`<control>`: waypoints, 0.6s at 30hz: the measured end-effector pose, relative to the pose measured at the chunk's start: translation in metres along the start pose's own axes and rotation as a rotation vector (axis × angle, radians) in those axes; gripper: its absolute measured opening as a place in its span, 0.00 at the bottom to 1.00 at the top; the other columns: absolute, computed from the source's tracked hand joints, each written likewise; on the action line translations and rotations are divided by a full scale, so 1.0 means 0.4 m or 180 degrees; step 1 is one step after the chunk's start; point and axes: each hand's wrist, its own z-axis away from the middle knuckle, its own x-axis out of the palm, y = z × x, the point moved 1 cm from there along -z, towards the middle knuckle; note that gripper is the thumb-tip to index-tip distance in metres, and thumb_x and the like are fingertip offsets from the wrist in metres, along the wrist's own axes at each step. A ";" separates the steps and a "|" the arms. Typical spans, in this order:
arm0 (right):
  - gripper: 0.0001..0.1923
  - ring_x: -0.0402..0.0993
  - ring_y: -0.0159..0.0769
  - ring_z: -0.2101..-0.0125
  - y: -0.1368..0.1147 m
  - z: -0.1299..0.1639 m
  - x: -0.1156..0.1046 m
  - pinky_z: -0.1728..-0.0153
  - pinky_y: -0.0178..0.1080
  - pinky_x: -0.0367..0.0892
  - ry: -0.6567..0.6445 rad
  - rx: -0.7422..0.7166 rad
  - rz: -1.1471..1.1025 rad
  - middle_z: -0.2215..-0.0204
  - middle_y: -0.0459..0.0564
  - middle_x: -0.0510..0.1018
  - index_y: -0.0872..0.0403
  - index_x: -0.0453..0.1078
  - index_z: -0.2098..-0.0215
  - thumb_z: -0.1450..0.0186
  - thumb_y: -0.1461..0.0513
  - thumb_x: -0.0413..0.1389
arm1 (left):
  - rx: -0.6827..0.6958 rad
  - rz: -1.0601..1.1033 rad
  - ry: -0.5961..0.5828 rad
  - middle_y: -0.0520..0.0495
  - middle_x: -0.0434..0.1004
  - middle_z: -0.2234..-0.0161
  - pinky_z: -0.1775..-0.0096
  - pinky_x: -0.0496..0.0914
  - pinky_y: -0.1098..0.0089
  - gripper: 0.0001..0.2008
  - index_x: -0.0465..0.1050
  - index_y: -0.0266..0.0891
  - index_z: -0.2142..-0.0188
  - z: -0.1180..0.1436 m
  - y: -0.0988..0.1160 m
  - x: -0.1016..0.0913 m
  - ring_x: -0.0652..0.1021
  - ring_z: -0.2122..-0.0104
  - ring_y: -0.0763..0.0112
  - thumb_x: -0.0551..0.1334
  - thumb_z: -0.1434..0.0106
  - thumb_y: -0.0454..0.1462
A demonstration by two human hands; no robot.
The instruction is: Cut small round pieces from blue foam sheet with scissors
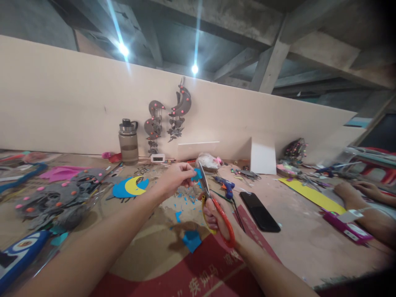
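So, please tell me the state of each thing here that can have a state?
Red-and-yellow-handled scissors: blades open, in right hand.
Small blue foam piece: pinched by left hand, at the blades.
Black smartphone: screen dark, lying flat.
Clear plastic water bottle: upright, lid closed.

Both forearms stretch forward; the left hand (176, 177) pinches with fingertips together, and just below them the right hand (216, 216) curls closed.

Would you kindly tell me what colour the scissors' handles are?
The scissors' handles are orange-red with yellow inside, seen in the head view.
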 end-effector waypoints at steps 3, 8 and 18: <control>0.31 0.44 0.21 0.85 0.002 0.000 0.000 0.85 0.28 0.40 -0.0003 -0.0008 0.0019 0.82 0.33 0.53 0.49 0.55 0.67 0.50 0.39 0.64 | -0.0061 0.0060 0.0023 0.53 0.72 0.82 0.79 0.62 0.77 0.10 0.68 0.36 0.74 0.003 0.004 0.004 0.71 0.83 0.79 0.67 0.48 0.38; 0.31 0.45 0.20 0.85 0.008 0.002 -0.001 0.85 0.27 0.41 0.0065 -0.0061 0.0045 0.82 0.33 0.54 0.50 0.57 0.63 0.48 0.39 0.62 | -0.0131 0.0087 0.0006 0.50 0.75 0.80 0.79 0.62 0.77 0.10 0.67 0.36 0.74 0.009 0.007 0.012 0.72 0.83 0.78 0.67 0.49 0.38; 0.33 0.46 0.21 0.86 0.012 -0.004 -0.005 0.86 0.27 0.43 0.0221 -0.0023 -0.0073 0.83 0.32 0.55 0.48 0.54 0.63 0.51 0.39 0.64 | -0.0163 0.0170 -0.0156 0.48 0.76 0.79 0.78 0.63 0.77 0.11 0.68 0.35 0.75 0.001 -0.012 0.013 0.73 0.82 0.78 0.67 0.48 0.39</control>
